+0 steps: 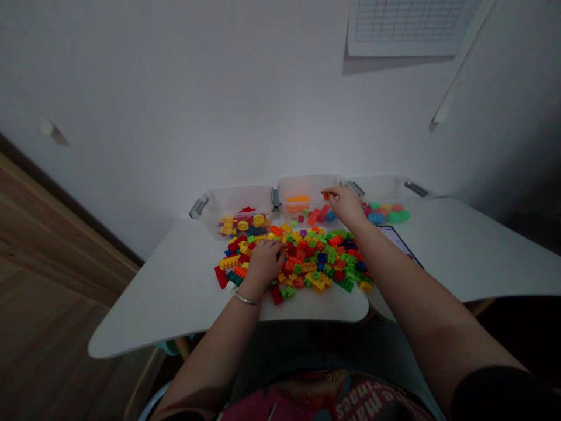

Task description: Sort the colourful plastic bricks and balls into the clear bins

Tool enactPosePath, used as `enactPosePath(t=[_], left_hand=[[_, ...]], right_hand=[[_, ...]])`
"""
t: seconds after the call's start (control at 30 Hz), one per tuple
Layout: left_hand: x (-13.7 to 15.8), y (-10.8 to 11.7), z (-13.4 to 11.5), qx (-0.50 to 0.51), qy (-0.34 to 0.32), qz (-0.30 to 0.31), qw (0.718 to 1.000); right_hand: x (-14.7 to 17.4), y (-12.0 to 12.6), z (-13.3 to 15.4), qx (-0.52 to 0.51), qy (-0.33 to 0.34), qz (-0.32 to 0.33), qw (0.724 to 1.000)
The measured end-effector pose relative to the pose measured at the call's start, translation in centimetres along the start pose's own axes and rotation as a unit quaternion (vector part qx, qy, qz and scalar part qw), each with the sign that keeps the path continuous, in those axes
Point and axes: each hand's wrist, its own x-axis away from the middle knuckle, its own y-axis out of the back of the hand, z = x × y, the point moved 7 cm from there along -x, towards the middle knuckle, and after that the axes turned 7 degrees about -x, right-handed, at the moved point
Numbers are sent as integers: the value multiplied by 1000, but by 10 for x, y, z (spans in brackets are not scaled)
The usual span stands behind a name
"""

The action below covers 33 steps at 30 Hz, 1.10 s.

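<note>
A wide pile of toy building bricks [309, 266] in red, orange, yellow, green and blue covers the middle of the white table. My left hand [266, 261], with a bangle at the wrist, rests on the left part of the pile. Its fingers are curled among the bricks; what they grip, if anything, is hidden. Raised over the middle clear bin [307, 184], my right hand [347, 204] pinches a small orange brick [325, 196] between thumb and fingers. Inside that bin lie orange, red and blue pieces.
The left clear bin [241, 196] holds yellow wheeled pieces and red parts. Round green, blue and orange pieces are in the right clear bin [385, 186]. A phone or tablet [397, 240] lies beside my right forearm. Behind the bins stands a wall with a gridded sheet [405, 26].
</note>
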Motion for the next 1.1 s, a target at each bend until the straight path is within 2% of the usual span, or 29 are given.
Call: enactPosePath(t=[0.23,0.4,0.53,0.63,0.7,0.77,0.83,0.9,1.0,1.1], left_hand=[[0,2,-3,-5,10,16,1000],[0,3,-3,-5,8,20,1000],[0,3,-2,-7,10,17,1000],[-1,4,-2,-4,11,16,1000],[-1,4,-2,-3,10,16,1000],[-2,4,-2,-6,9,15,1000],[-3,3,-2,-9,7,14,1000],[-3,3,-3,-10,5,12,1000],[-4,2,-3,-9,6,13,1000],[-5,2,-4,-9,7,20,1000]], right_hand=[[0,-14,0,158,-38,119,980],[4,-17,4,192,-22,121,974],[4,-14,4,152,-8,94,984],[8,-4,14,66,32,17,997],[16,5,25,18,71,-49,996],[27,7,38,-9,111,-70,991],[39,-3,50,-16,137,-30,990],[49,-21,57,-3,141,49,989],[61,-50,61,41,117,156,980],[67,-68,60,105,88,211,968]])
